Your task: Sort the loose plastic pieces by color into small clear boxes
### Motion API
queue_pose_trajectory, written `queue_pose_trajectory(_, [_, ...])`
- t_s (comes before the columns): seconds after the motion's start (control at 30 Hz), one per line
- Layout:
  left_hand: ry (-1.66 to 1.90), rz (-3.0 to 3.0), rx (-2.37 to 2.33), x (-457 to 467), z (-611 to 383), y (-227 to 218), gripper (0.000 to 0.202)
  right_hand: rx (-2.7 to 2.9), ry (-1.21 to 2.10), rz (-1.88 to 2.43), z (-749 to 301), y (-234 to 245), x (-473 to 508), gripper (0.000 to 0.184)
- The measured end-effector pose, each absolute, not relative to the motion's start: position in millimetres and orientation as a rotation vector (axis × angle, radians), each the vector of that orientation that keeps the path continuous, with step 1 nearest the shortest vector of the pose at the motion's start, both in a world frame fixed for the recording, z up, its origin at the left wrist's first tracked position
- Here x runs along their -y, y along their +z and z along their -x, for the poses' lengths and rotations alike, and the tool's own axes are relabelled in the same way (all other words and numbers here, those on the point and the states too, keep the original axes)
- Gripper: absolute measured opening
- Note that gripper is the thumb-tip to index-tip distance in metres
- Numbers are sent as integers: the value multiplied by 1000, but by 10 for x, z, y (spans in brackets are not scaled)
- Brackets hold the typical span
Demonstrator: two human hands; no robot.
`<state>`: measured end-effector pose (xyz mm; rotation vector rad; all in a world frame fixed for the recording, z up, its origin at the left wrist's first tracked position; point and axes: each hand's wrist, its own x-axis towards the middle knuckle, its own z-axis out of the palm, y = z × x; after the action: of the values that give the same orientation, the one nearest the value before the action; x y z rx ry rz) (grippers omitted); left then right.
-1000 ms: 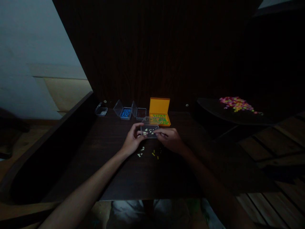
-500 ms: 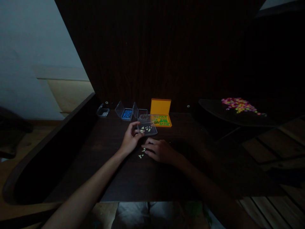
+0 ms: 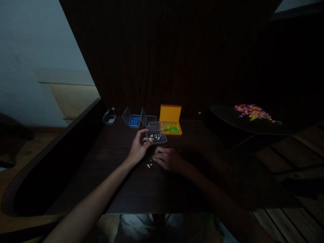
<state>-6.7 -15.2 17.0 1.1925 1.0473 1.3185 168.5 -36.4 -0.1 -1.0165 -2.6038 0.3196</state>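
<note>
My left hand (image 3: 138, 147) is closed around the left side of a clear plastic box (image 3: 164, 140), thumb in front and fingers behind. Inside that box lie several small cream pieces (image 3: 158, 136). Just below it on the desk, my right hand (image 3: 170, 160) has its fingertips pinched together over a small cream piece (image 3: 153, 159), which is partly hidden by the fingers. A few more loose cream pieces (image 3: 149, 165) lie left of those fingertips. The pieces are too small and dim for me to tell their kind.
Behind stand an open yellow box (image 3: 170, 113) with green pieces, a clear box (image 3: 134, 121) with blue pieces, and another with dark reddish pieces (image 3: 152, 119). A small clear box (image 3: 109, 119) is at far left. Colourful pieces (image 3: 254, 112) are heaped on a dark ledge at right.
The cream pieces nearest my right hand are fewer in view, and its fingertips have drawn closer together over them. My left hand stays on the box.
</note>
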Motion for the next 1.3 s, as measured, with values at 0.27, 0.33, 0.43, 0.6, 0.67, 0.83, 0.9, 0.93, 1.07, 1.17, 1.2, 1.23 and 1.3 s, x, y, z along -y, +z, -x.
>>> queue_pose_trajectory(0.27, [1307, -1216, -1049, 159, 63, 169, 46, 2617, 309, 1028, -1701, 37, 360, 17])
queue_pose_trajectory(0.33, [1302, -1214, -1052, 161, 58, 176, 46, 2609, 314, 1035, -1720, 39, 352, 17])
queue_pose_trajectory(0.43, [1284, -1208, -1048, 167, 53, 187, 47, 2593, 350, 1035, -1751, 44, 344, 16])
queue_pose_trajectory(0.6, [1282, -1217, -1053, 184, 51, 210, 46, 2457, 460, 942, -1789, 149, 345, 16])
queue_pose_trajectory(0.67, [1270, -1203, -1048, 193, 49, 213, 47, 2326, 486, 892, -1817, 216, 327, 16])
queue_pose_trajectory(0.83, [1180, -1175, -1016, 221, 33, 200, 52, 2109, 385, 1024, -1966, 305, 200, 15])
queue_pose_trajectory(0.9, [1161, -1171, -997, 234, 24, 192, 53, 2126, 379, 1090, -2034, 297, 145, 14])
queue_pose_trajectory(0.93, [1156, -1168, -986, 240, 18, 189, 53, 2153, 377, 1108, -2062, 287, 124, 14])
queue_pose_trajectory(1.07, [1151, -1166, -965, 256, 0, 184, 55, 2276, 342, 1119, -2129, 259, 84, 15])
queue_pose_trajectory(1.17, [1140, -1165, -960, 264, -9, 186, 55, 2316, 359, 1104, -2144, 270, 79, 16])
queue_pose_trajectory(1.2, [1135, -1165, -960, 267, -11, 187, 55, 2324, 371, 1104, -2147, 277, 78, 16])
queue_pose_trajectory(1.23, [1132, -1166, -962, 270, -12, 188, 54, 2331, 381, 1108, -2150, 284, 77, 17])
queue_pose_trajectory(1.3, [1118, -1172, -963, 277, -18, 188, 54, 2346, 395, 1119, -2158, 294, 75, 17])
